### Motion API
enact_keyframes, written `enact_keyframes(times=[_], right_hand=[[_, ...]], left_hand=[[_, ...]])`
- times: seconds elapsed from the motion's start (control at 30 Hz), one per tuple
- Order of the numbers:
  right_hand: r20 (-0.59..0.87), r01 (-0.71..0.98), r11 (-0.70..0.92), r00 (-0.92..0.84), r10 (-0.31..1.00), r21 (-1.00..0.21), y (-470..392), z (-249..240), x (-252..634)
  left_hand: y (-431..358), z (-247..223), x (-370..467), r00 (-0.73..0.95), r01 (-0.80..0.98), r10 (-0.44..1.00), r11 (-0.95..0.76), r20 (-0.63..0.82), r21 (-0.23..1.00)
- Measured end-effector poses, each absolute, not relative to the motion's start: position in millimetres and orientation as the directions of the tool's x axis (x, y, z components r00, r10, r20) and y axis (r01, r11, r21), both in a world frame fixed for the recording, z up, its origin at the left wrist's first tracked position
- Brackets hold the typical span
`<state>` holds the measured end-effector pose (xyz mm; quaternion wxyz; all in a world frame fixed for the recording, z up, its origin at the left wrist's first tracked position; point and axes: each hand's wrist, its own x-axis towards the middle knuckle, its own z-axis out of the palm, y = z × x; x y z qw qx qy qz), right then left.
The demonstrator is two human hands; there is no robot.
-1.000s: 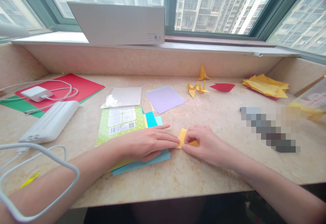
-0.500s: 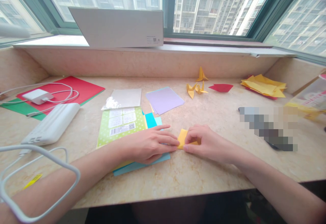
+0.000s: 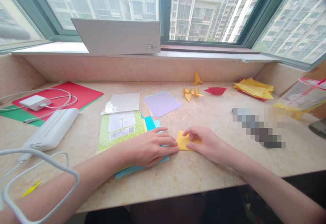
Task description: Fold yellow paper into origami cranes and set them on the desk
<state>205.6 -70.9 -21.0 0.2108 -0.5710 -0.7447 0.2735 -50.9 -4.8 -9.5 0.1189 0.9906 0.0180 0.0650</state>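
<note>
A small folded piece of yellow origami paper [image 3: 182, 141] lies on the countertop between my two hands. My left hand [image 3: 154, 146] rests flat with its fingers stretched out, fingertips touching the paper's left edge. Curled over the right part of the same paper is my right hand [image 3: 203, 140], thumb on its lower side and index finger near the top; some of the paper is hidden beneath. Under my left hand and wrist lie blue paper sheets [image 3: 132, 171] and a green dotted paper packet [image 3: 104, 137].
Purple paper sheets [image 3: 163, 103], folded yellow pieces [image 3: 187, 94], a red folded piece [image 3: 215, 90] and a yellow paper pile [image 3: 256, 88] lie farther back. A white power bank [image 3: 58, 127] and looping cable [image 3: 73, 173] are at left. A pixelated object [image 3: 257, 127] lies right.
My right hand's thumb and index finger have moved apart and slightly right, so more of the yellow paper shows, looking flatter. The left hand keeps its place. The camera view has shifted a little.
</note>
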Motion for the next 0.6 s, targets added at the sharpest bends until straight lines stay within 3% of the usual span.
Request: enact_keyframes(times=[0.17,0.3,0.47,0.6], right_hand=[[0.018,0.748,0.148,-0.179,0.984,-0.647,-71.3,-26.1,215.5],[0.087,0.757,0.249,-0.248,0.965,-0.605,-77.3,-28.5,220.3],[0.076,0.813,0.460,-0.466,0.882,-0.357,-93.8,-25.4,232.7],[0.061,0.820,0.532,-0.532,0.845,-0.214,-102.8,-17.2,233.1]], left_hand=[[-7.9,-9.9,-49.9,0.985,0.034,0.074,-0.970,0.158,0.243],[-10.5,-9.2,-49.2,0.981,0.034,0.078,-0.971,0.175,0.237],[-12.5,-7.9,-49.3,0.984,0.052,0.086,-0.975,0.156,0.215],[-17.2,-3.8,-48.5,0.981,0.061,0.092,-0.982,0.172,0.177]])
